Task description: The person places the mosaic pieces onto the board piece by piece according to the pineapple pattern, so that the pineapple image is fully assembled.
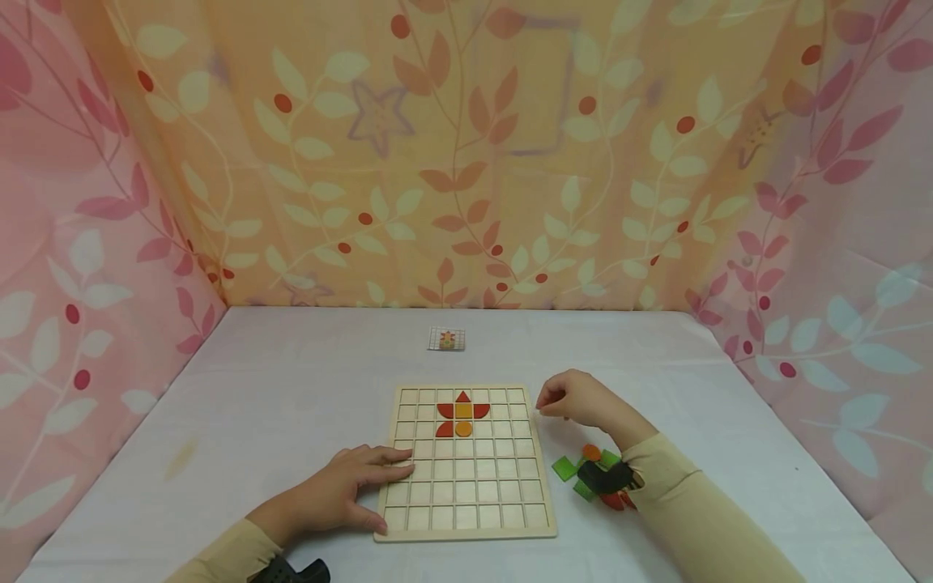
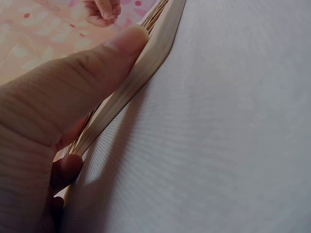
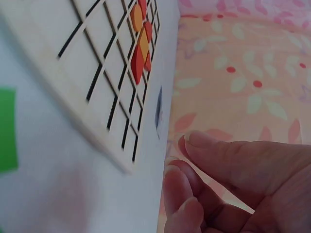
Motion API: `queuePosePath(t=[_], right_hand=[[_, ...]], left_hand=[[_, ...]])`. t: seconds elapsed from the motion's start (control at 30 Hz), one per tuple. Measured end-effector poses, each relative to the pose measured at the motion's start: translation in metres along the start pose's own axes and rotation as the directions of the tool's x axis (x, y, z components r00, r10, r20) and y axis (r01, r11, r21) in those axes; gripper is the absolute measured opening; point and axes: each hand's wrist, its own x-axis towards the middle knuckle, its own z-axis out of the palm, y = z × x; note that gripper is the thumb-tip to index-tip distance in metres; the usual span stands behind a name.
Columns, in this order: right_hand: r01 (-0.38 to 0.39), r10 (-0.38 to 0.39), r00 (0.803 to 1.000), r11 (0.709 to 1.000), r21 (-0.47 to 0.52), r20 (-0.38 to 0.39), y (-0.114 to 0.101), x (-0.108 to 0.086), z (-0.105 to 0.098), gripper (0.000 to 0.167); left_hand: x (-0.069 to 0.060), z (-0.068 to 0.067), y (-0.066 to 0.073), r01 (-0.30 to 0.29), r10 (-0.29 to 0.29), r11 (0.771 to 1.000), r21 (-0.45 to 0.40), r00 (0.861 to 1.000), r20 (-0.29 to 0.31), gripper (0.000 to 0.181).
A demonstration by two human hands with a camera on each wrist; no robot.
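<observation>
A pale wooden grid board [image 1: 466,534] lies on the white table. On its upper squares are a red triangle [image 1: 462,397], a yellow-orange square [image 1: 463,410], an orange disc [image 1: 463,429] and several red curved-edge pieces [image 1: 481,410]. My left hand [image 1: 337,495] rests on the board's left edge with fingers spread, its thumb [image 2: 121,46] against the rim near the lower corner. Beside the upper right corner, above the table, my right hand [image 1: 583,402] has its fingers loosely bent. A gap shows between thumb and forefinger [image 3: 177,184], with nothing seen in it.
Loose green tiles [image 1: 564,468], an orange disc [image 1: 592,453] and red pieces [image 1: 614,501] lie right of the board, partly hidden by the right wrist's black strap. A small pattern card [image 1: 447,338] lies behind the board. Patterned curtains [image 1: 466,162] enclose the table's back and sides.
</observation>
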Motion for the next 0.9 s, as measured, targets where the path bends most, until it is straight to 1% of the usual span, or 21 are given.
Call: queuePosePath(t=[0.13, 0.3, 0.37, 0.53, 0.57, 0.8, 0.9], right_hand=[[-0.016, 0.016, 1.000, 1.000, -0.015, -0.007, 0.015, -0.015, -0.011, 0.006], [-0.059, 0.058, 0.998, 0.998, -0.024, -0.005, 0.034, -0.033, -0.022, 0.004], [-0.081, 0.081, 0.997, 0.996, -0.027, -0.004, 0.041, -0.040, -0.025, 0.005], [-0.107, 0.108, 0.994, 0.994, -0.035, 0.014, 0.059, -0.052, -0.031, 0.004], [-0.102, 0.103, 0.994, 0.994, -0.038, 0.021, 0.062, -0.054, -0.032, 0.005], [-0.139, 0.140, 0.987, 0.990, -0.024, 0.076, 0.083, -0.066, -0.030, 0.009], [-0.127, 0.129, 0.987, 0.992, -0.022, 0.094, 0.089, -0.070, -0.027, 0.014]], left_hand=[[0.001, 0.001, -0.001, 0.000, 0.000, 1.000, 0.004, 1.000, 0.001, 0.074], [0.002, 0.001, -0.001, 0.002, -0.002, 1.000, 0.002, 1.000, 0.004, 0.074], [0.002, 0.001, -0.001, 0.006, -0.006, 1.000, 0.003, 1.000, 0.007, 0.074], [0.000, 0.000, 0.000, 0.003, -0.003, 1.000, 0.000, 1.000, 0.001, 0.074], [0.000, 0.000, 0.000, 0.002, -0.002, 1.000, 0.001, 1.000, -0.001, 0.074], [0.000, -0.001, 0.001, -0.002, 0.002, 1.000, 0.009, 1.000, -0.009, 0.074], [0.000, 0.000, 0.002, 0.004, -0.004, 1.000, -0.002, 1.000, -0.001, 0.074]])
